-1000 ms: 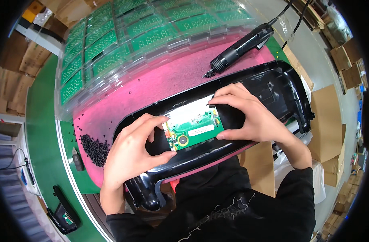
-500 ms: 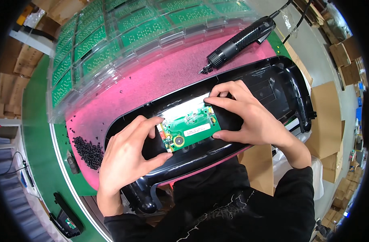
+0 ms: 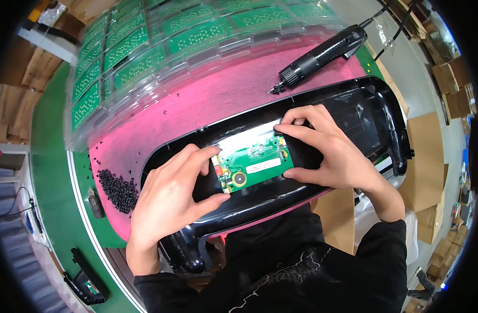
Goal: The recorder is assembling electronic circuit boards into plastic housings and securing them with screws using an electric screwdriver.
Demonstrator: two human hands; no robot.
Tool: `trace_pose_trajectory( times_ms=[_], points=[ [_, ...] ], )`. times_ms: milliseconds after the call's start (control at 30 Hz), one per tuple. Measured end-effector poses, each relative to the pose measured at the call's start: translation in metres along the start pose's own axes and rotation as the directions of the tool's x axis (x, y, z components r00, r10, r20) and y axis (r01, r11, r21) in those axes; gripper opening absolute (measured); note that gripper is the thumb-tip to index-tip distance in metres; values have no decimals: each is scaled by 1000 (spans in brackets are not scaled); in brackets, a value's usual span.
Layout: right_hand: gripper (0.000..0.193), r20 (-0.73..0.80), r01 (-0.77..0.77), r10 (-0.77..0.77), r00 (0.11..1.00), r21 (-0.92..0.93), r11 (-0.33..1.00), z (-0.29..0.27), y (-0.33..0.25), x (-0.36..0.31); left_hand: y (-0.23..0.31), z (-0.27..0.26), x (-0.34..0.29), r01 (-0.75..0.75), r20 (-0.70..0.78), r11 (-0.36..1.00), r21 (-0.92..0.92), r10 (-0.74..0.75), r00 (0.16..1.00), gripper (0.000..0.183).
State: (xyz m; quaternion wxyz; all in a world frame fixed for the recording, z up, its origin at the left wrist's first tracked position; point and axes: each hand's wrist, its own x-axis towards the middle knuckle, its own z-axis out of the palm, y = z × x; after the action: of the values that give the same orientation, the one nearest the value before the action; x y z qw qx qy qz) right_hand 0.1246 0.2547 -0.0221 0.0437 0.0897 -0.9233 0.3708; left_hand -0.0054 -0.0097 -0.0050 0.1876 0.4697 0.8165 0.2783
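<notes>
Circuit board (image 3: 254, 166): within black shell's (image 3: 262, 197) outline, contact unclear from here
Left hand (image 3: 168, 195): gripping left edge
Right hand (image 3: 330, 151): gripping right edge
Handling: edges only, off round component (image 3: 239, 179), even pressure

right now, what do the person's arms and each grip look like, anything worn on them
The left grip and right grip are bare: no glove, ring or wristband shows. Plain black sleeves end well short of each grip, and the black top carries a pale, jagged, crack-like print.
</notes>
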Motion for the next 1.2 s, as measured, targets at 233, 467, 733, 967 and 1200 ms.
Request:
trace_pose_trajectory(
  times_ms=[233, 467, 733, 967, 1200],
  points=[
    [66, 4, -38, 38, 999, -23, 999, -1, -7, 2, 1, -1, -2, -15, -19, 999, 50, 16, 1000, 62],
    [66, 35, -51, 54, 998, -71, 996, -1, -11, 7, -3, 1, -7, -75, -85, 993, 93, 83, 993, 62],
    [79, 32, -143, 143, 989, -6, 990, -13, -25, 6, -17, -23, -18, -110, -365, 987, -121, 59, 929, 34],
    [54, -490, -421, 303, 817, -147, 895, -105, 63, 11, -60, -58, -54, 574, -385, 794, 199, -475, 791, 16],
    [18, -297, -483, 671, 679, 508, 713, -101, 58, 57, -63, -51, -47, 618, -386, 705, 348, -494, 779, 12]
  ],
)
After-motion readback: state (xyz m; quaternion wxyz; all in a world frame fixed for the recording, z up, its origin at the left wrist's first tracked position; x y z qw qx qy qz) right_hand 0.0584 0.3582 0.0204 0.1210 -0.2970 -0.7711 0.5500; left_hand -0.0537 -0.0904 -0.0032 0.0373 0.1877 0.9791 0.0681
